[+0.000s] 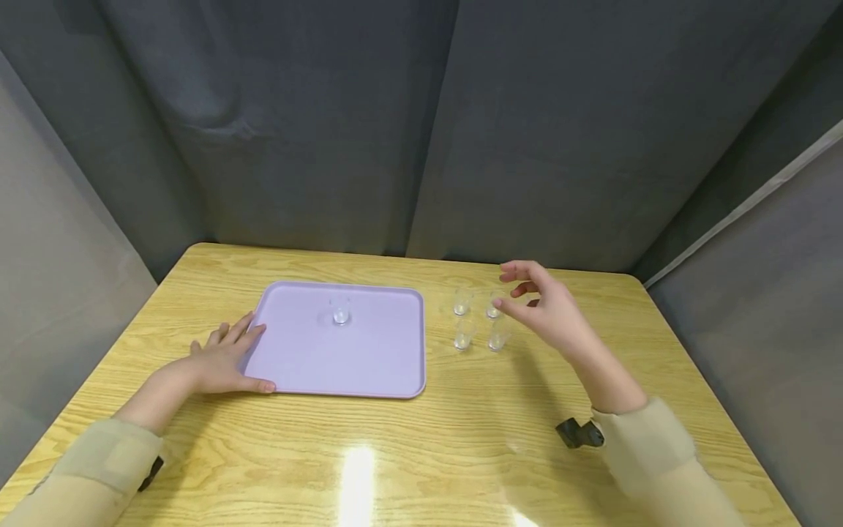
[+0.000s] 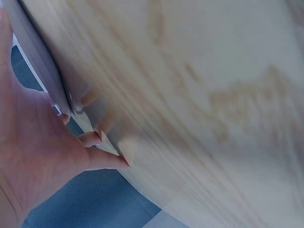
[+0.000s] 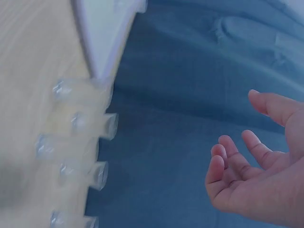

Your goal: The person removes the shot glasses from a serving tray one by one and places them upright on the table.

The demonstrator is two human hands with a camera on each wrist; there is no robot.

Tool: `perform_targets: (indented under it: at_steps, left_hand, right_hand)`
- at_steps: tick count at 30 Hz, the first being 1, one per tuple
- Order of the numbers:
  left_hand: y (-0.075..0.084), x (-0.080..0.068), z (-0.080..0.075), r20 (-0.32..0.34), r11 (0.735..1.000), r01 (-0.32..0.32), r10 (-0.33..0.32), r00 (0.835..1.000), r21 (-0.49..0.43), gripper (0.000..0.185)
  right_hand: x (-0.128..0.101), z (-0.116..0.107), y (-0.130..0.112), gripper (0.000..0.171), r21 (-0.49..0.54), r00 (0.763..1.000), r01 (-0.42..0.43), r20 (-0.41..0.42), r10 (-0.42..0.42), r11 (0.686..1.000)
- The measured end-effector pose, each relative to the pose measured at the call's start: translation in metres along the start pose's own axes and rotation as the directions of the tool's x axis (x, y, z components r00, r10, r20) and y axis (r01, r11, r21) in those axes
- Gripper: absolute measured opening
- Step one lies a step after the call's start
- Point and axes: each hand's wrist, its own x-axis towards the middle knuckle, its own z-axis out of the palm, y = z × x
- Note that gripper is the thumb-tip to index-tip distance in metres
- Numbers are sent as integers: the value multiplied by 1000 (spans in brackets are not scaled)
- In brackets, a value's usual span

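A lavender tray lies on the wooden table, with one small clear glass standing near its far middle. My left hand rests flat on the table, fingers straight, its thumb and fingers touching the tray's near-left corner. In the left wrist view the left hand is spread on the wood. Several more small clear glasses stand in a cluster just right of the tray. My right hand hovers above their right side, fingers loosely curved, holding nothing. In the right wrist view the right hand is apart from the glasses.
Grey fabric walls close in the table at the back and on both sides. The table's rounded far corners lie close behind the tray and the glasses. A black wrist mount sits on my right sleeve. Bare wood stretches along the near edge.
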Motion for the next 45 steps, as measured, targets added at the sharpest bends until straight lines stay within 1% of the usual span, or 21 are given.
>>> perform_targets:
  at_steps: [4, 8, 11, 15, 19, 26, 30, 38, 41, 45]
  left_hand:
    - [-1, 0, 1, 2, 1000, 8, -8, 1000, 2, 119]
    - [-3, 1, 3, -9, 1000, 2, -2, 1000, -12, 120]
    - [-7, 4, 6, -17, 1000, 6, -6, 1000, -21, 121]
    - [-11, 7, 10, -19, 1000, 10, -10, 1000, -26, 124]
    - [-11, 7, 10, -20, 1000, 8, -9, 1000, -26, 124]
    - [-1, 1, 1, -11, 1000, -1, 0, 1000, -23, 119]
    - [2, 0, -1, 0, 1000, 0, 0, 1000, -7, 118]
    - [-1, 1, 1, 1, 1000, -3, 3, 1000, -8, 119]
    - [-1, 1, 1, 2, 1000, -1, 1, 1000, -9, 119]
    - [-1, -1, 0, 3, 1000, -1, 1, 1000, -8, 118]
  right_hand:
    - [5, 3, -20, 51, 33, 1000, 24, -14, -23, 999]
    - [12, 8, -36, 51, 71, 999, 52, -15, -51, 996]
    - [18, 13, -46, 51, 107, 998, 68, -12, -67, 992]
    - [25, 22, -58, 51, 131, 997, 83, -9, -82, 988]
    - [33, 34, -66, 53, 147, 995, 97, 2, -98, 984]
    - [48, 60, -68, 56, 194, 997, 76, 18, -81, 978]
    - [57, 78, -66, 57, 225, 997, 63, 38, -73, 972]
    - [70, 115, -57, 56, 312, 997, -18, 78, -7, 950]
    - [73, 130, -55, 56, 325, 996, -18, 87, -11, 945]
    - [76, 152, -53, 56, 315, 995, -11, 94, -20, 949]
